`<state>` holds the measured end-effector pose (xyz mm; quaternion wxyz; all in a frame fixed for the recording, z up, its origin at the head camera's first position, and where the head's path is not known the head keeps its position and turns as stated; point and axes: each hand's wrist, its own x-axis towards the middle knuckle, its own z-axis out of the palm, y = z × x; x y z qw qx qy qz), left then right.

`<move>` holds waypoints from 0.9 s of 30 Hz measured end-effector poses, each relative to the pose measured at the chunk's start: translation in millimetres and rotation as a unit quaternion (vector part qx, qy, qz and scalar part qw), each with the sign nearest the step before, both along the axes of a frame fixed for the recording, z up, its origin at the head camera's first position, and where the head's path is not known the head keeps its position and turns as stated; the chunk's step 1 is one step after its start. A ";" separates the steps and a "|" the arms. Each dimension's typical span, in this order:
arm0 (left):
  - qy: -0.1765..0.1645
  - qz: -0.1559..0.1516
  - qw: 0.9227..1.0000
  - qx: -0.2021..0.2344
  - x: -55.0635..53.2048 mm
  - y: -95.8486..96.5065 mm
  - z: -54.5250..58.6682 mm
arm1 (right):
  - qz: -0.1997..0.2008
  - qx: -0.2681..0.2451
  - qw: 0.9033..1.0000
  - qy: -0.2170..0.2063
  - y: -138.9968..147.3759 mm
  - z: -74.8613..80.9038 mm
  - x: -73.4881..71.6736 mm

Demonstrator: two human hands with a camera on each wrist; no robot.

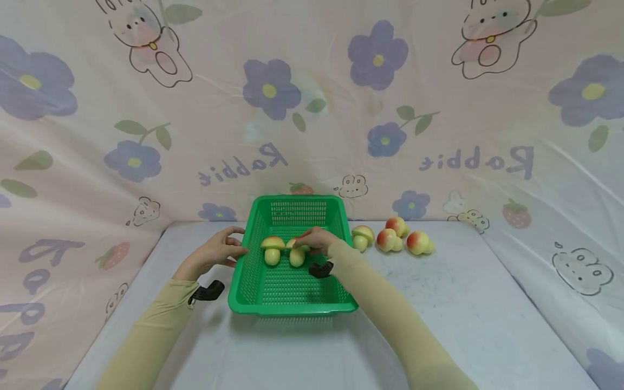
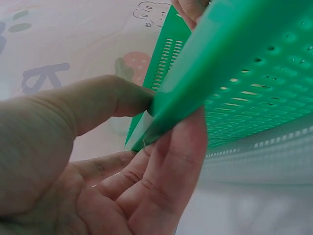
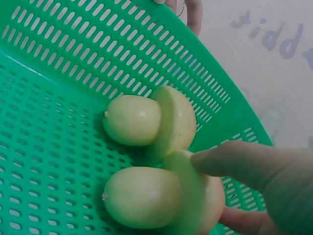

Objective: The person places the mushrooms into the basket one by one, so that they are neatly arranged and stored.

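Observation:
A green plastic basket (image 1: 292, 309) with slotted walls stands on the table. My left hand (image 1: 216, 252) pinches its left rim, the thumb on one side and the fingers curled under the other, as the left wrist view shows. Inside the basket, my right hand (image 1: 319, 240) holds a mushroom (image 1: 297, 258) by its cap between thumb and fingers. This mushroom has a pale green stem and a yellow cap blushed red. A similar mushroom (image 1: 272, 257) lies just left of it, cap toward the back wall; the two caps are side by side.
Right of the basket lie several more mushrooms; one (image 1: 362, 238) is close to the basket wall, another (image 1: 420, 243) farther right. The white table (image 1: 453, 303) meets a hanging cloth (image 1: 322, 119) printed with flowers and rabbits at the back.

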<state>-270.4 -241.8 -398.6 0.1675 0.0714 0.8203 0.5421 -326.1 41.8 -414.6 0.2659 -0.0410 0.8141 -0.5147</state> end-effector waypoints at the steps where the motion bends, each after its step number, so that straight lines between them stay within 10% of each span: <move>1: 0.000 0.000 1.000 0.000 0.3 0.3 0.5 | -0.002 -0.001 1.000 -0.002 0.1 0.0 -0.2; 27: 0.003 -0.009 1.000 0.005 0.0 1.7 0.0 | 0.005 -0.015 1.000 0.002 2.9 -19.9 -21.3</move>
